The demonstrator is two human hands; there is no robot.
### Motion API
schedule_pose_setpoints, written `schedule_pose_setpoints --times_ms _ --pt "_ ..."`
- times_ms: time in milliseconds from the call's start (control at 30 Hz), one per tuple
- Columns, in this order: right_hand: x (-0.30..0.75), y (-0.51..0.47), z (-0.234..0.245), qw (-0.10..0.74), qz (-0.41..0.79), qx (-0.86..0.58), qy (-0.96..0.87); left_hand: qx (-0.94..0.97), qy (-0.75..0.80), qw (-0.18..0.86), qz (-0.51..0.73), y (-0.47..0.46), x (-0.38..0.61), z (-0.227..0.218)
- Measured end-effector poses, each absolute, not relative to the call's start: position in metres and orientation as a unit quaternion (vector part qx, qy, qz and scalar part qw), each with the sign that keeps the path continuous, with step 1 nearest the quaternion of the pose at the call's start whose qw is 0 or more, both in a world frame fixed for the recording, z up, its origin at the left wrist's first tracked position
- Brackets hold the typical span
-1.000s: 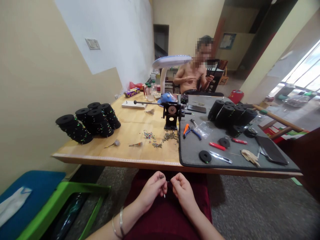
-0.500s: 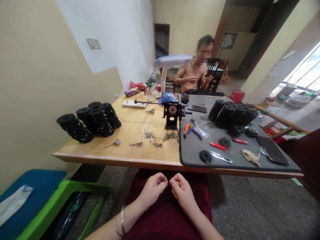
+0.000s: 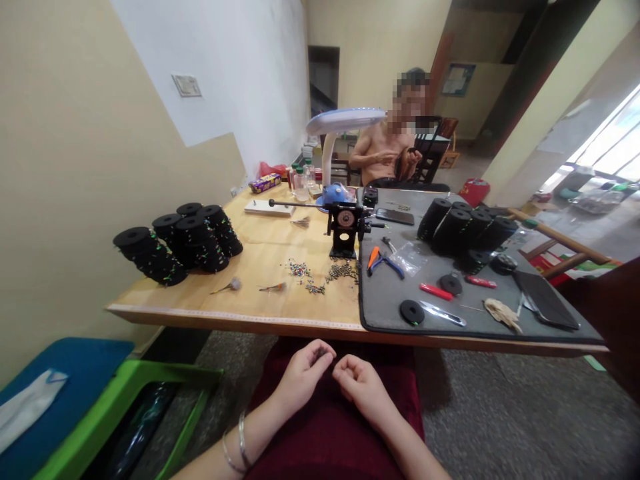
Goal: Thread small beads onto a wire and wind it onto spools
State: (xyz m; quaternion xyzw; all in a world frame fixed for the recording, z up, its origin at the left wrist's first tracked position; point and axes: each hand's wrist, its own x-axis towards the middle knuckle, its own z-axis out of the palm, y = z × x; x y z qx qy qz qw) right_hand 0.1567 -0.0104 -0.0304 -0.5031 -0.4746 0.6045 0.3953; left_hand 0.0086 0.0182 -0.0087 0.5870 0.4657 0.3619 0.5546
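Observation:
My hands are low over my lap, on a dark red cloth below the table edge. My left hand pinches a tiny dark item between thumb and fingertips; it is too small to name. Just to the right, my right hand is loosely curled, and nothing shows in its fingers. The hands stand close together without touching. A bracelet of thin metal bands circles my left wrist.
Beyond my hands lie a wooden table's front edge, a grey mat with tools, black foam spools studded with coloured bits, and a hand-crank winder. A co-worker sits at the far end. A green-rimmed stool stands lower left.
My right hand has shifted left and its fingers have loosened. The thin pale item seen between my hands a second ago no longer shows.

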Motion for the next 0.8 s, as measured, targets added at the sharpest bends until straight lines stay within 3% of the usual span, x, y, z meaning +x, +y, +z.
schedule_pose_setpoints --times_ms 533,800 --pt "0.159 -0.013 -0.028 0.442 0.599 -0.529 -0.408 0.495 0.533 0.511 0.458 0.032 -0.006 -0.016" --pt "0.161 -0.014 -0.028 0.433 0.604 -0.529 -0.41 0.55 0.494 0.613 0.278 0.021 -0.007 -0.009"
